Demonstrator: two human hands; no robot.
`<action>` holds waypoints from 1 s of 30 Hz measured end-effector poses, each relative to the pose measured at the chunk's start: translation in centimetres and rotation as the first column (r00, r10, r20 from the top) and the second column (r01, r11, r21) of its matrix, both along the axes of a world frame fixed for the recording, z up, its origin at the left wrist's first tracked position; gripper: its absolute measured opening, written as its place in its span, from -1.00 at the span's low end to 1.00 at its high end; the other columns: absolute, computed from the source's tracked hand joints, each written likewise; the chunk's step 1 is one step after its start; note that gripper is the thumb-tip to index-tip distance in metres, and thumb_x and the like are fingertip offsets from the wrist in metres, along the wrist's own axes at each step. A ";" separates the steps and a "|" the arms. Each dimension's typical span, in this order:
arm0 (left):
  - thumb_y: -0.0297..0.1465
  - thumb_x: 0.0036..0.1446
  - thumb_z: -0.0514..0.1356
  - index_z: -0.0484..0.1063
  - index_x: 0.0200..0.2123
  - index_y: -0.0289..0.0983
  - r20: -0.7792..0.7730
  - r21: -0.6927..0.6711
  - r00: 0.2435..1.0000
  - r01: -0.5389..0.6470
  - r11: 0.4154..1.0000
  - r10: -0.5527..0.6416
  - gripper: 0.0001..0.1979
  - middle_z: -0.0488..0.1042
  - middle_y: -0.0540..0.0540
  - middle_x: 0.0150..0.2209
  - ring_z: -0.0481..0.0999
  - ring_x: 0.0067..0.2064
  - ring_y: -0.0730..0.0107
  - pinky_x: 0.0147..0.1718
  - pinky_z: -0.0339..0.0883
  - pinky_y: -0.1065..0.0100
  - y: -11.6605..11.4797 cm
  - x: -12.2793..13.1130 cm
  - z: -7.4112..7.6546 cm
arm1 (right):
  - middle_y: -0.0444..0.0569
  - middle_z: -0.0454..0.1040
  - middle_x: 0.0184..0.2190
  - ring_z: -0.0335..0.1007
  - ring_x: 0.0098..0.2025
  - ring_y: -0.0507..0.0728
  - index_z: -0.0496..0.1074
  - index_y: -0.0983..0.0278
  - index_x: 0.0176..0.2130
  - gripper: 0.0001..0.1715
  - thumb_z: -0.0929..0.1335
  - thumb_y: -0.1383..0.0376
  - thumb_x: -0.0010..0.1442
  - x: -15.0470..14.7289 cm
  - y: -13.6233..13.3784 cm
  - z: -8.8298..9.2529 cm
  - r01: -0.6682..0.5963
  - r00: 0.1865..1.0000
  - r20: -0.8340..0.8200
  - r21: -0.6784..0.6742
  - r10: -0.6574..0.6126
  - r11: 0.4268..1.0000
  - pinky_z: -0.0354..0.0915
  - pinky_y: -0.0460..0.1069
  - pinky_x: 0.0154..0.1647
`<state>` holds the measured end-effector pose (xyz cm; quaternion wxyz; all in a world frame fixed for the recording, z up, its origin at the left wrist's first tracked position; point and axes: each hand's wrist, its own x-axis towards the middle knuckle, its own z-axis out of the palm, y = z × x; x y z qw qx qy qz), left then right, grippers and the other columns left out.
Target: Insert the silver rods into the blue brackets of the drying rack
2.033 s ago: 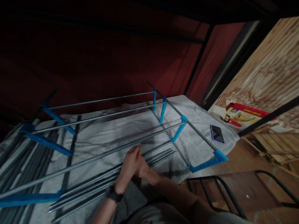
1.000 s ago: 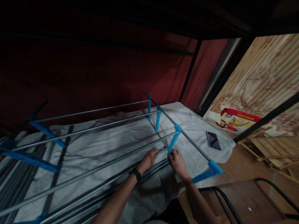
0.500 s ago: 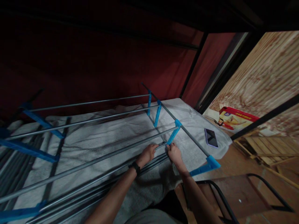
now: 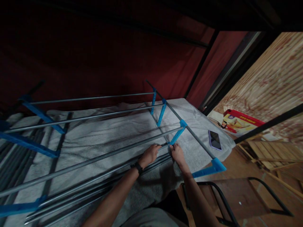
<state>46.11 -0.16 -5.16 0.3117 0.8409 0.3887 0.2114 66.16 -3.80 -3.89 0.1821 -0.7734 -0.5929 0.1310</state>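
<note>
A rack frame of grey metal tubes (image 4: 113, 154) and blue plastic brackets (image 4: 177, 136) lies on a pale cloth. My left hand (image 4: 151, 154), with a dark band at the wrist, is closed around the right end of a front tube (image 4: 99, 175). Close beside it, my right hand (image 4: 177, 153) grips the lower end of a blue bracket, where that tube's end meets it. My fingers partly hide the joint, so I cannot tell whether the tube is seated. Several loose tubes (image 4: 156, 165) lie just below my hands.
A phone (image 4: 215, 140) rests on the cloth (image 4: 196, 119) to the right. Beyond it lies a red and yellow package (image 4: 241, 122). A chair with black metal arms (image 4: 239, 198) stands at lower right, near slatted wood (image 4: 276, 151). More tubes (image 4: 21, 157) are piled at left.
The view has shifted slightly, so the rack's right side appears a little higher and further right. Both hands keep their grip at the same joint.
</note>
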 end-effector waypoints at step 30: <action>-0.70 0.15 -0.02 0.41 0.17 -0.32 -0.035 -0.023 0.999 -0.025 0.999 0.024 -0.44 0.45 -0.25 0.14 0.37 0.22 0.23 0.25 0.21 0.17 -1.2 -0.1 -0.3 | 0.12 0.52 -0.12 0.43 -0.08 0.17 0.52 0.35 -0.10 -0.46 0.19 0.55 -0.02 -1.0 -0.5 -0.5 0.066 0.990 -0.123 0.004 -0.065 0.998 0.27 -0.05 -0.04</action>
